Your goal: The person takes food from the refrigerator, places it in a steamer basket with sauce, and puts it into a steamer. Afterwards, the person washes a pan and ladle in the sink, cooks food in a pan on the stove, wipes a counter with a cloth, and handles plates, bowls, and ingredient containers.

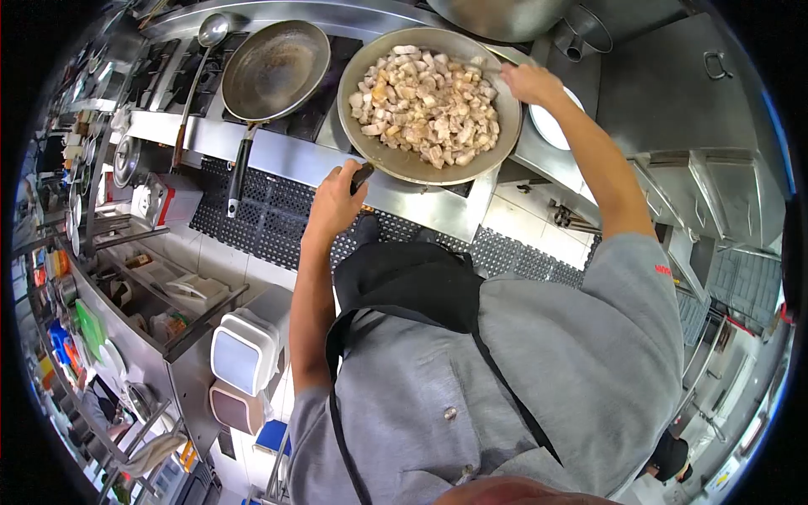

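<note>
A wide grey frying pan (383,158) sits on the stove, holding many chopped pieces of pale, partly browned meat (429,105). My left hand (338,200) is closed around the pan's dark handle (362,175) at the near side. Across the pan, my right hand (532,84) is closed at the right rim, above the edge of the meat. What its fingers grip is mostly hidden; a thin metallic piece seems to reach from them toward the meat. Beside that hand lies a white plate (555,126), partly covered by my forearm.
Left of the pan, a darker frying pan (278,71) rests on the burners, its handle jutting out over the front edge. A long ladle (213,32) lies farther left. A large metal pot (505,13) stands behind. Black rubber matting (261,215) covers the floor.
</note>
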`<state>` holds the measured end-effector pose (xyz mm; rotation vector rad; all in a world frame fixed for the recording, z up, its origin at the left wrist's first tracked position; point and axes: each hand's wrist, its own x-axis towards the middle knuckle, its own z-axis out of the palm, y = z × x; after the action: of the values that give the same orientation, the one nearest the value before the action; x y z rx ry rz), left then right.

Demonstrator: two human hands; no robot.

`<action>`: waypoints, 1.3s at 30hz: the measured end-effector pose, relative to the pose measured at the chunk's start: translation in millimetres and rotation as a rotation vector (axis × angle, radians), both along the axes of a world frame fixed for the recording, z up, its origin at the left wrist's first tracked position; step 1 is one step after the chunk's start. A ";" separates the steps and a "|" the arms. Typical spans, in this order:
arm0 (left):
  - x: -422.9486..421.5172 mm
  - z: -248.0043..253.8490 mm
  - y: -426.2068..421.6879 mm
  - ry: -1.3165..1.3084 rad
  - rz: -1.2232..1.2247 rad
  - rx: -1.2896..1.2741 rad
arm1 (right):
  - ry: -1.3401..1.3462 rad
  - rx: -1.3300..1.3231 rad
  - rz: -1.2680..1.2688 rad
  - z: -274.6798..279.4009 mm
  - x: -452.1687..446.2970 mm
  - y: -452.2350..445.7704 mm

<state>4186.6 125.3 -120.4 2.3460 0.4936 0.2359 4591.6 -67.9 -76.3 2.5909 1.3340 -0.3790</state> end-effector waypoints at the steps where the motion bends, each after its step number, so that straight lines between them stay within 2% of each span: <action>1: 2.3 0.4 -0.7 -0.015 0.024 -0.008 | 0.049 -0.018 0.027 -0.9 -4.1 0.9; 6: 3.4 1.2 -6.1 -0.020 0.055 -0.013 | 0.141 -0.099 0.065 22.1 -22.3 -12.8; 9: 2.4 3.1 -7.3 0.000 0.055 -0.018 | 0.066 -0.141 0.068 49.6 -33.3 -30.1; 12: 3.6 4.2 -8.3 0.009 0.068 -0.036 | -0.069 -0.075 0.142 83.2 -31.6 -51.8; 14: 1.7 5.3 -8.8 0.020 0.080 -0.042 | -0.165 -0.194 0.071 114.5 -26.7 -53.6; 16: 3.0 6.6 -8.2 0.070 0.073 -0.021 | -0.294 -0.164 0.180 130.7 -16.8 -49.4; 19: 2.9 4.8 -9.3 0.060 0.074 0.011 | -0.496 0.050 0.459 132.2 -5.0 -13.2; 23: 4.6 4.5 -13.3 0.093 0.102 0.044 | -0.446 -0.004 0.578 166.4 -60.4 93.5; 25: 5.7 2.7 -14.7 0.100 0.141 0.050 | -0.464 -0.040 0.547 153.0 -72.5 138.9; 27: 7.4 2.4 -19.1 0.081 0.161 0.055 | -0.419 -0.043 0.675 135.8 -88.6 175.3; 30: 5.9 -0.8 -16.7 0.043 0.202 0.061 | -0.473 -0.190 0.701 79.1 -93.9 199.5; 31: 7.2 -3.1 -22.1 0.026 0.235 0.051 | -0.415 -0.244 0.867 85.1 -85.8 189.8; 33: 6.7 -3.3 -25.8 0.007 0.256 0.020 | -0.368 -0.332 0.722 114.8 -93.3 161.3; 35: 6.3 -0.1 -22.2 -0.035 0.263 0.014 | -0.432 -0.514 0.824 125.3 -85.4 137.9; 37: 4.2 -1.6 -22.0 -0.015 0.256 0.013 | -0.535 -0.432 0.867 134.6 -68.2 99.5; 39: 5.9 -2.6 -20.5 0.008 0.222 0.031 | -0.508 -0.401 0.701 172.4 -99.2 71.2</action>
<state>4192.4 104.8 -123.0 2.3218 0.7609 0.3396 4492.4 3.3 96.1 1.6059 1.6278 0.1194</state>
